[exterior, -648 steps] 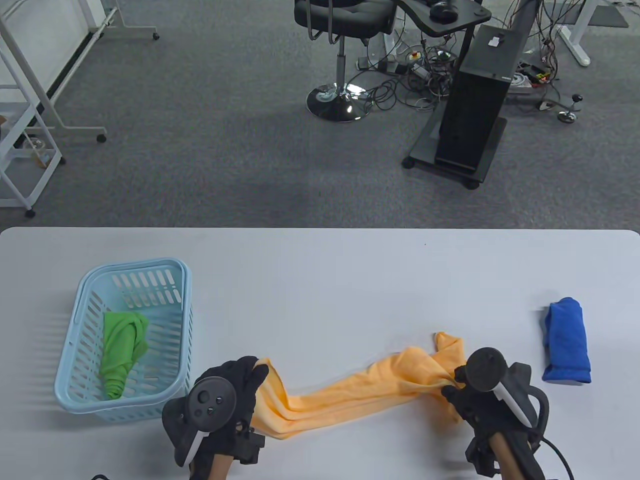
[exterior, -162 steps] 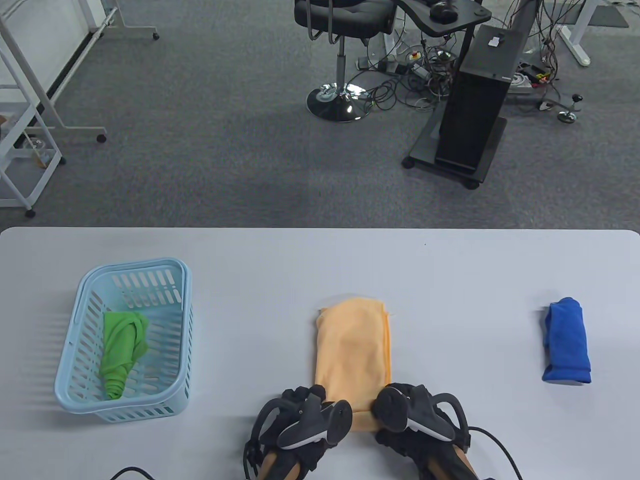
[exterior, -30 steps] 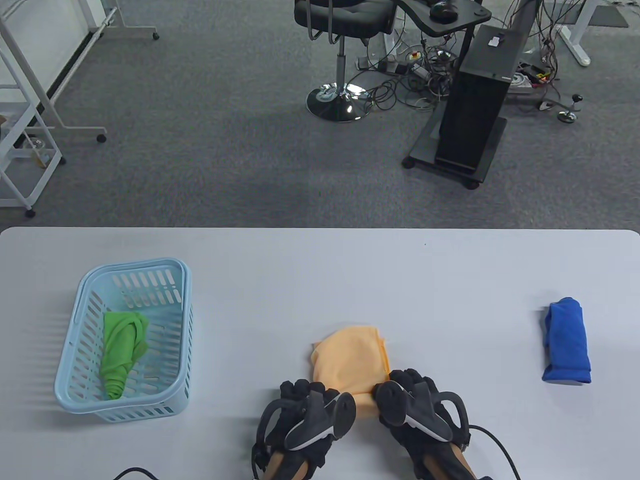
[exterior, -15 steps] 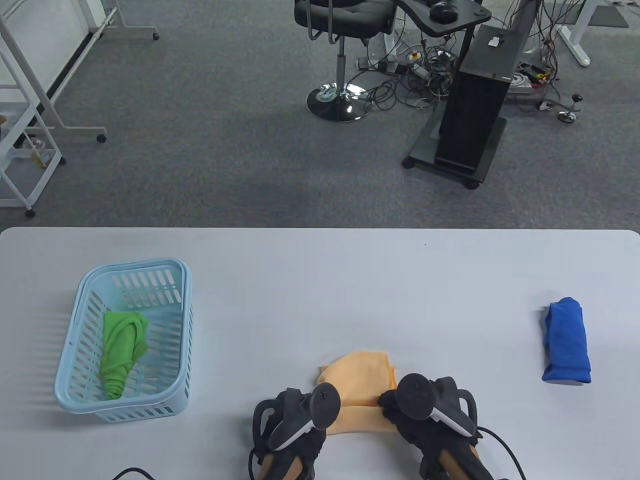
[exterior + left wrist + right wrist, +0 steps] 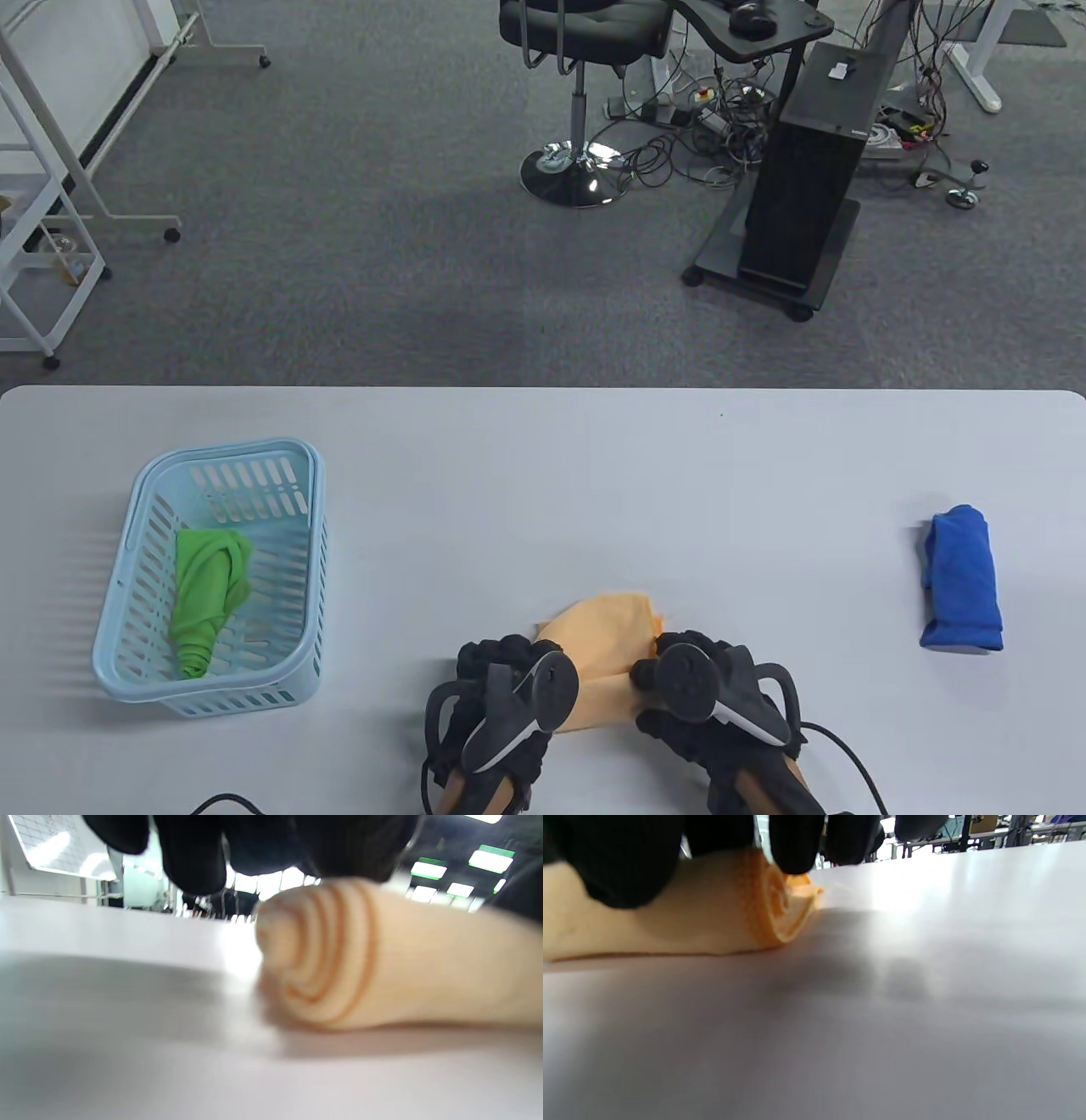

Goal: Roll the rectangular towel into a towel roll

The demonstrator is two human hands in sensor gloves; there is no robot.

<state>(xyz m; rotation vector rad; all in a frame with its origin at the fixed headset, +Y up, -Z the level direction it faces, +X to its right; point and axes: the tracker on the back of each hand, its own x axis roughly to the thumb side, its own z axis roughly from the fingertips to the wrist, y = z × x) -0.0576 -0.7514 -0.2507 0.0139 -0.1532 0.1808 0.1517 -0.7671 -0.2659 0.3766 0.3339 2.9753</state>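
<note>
The soft orange rectangular towel (image 5: 604, 628) lies on the white surface (image 5: 543, 475) at its near edge, its near part already wound into a tight roll with a short flat tail left beyond it. The left hand (image 5: 501, 679) and right hand (image 5: 704, 671) each curl their gloved fingers (image 5: 195, 853) over one end of the roll. To finish well, I judge both hands should advance evenly with light downward pressure, so the spiral ends stay flush and the tail tucks under.
</note>
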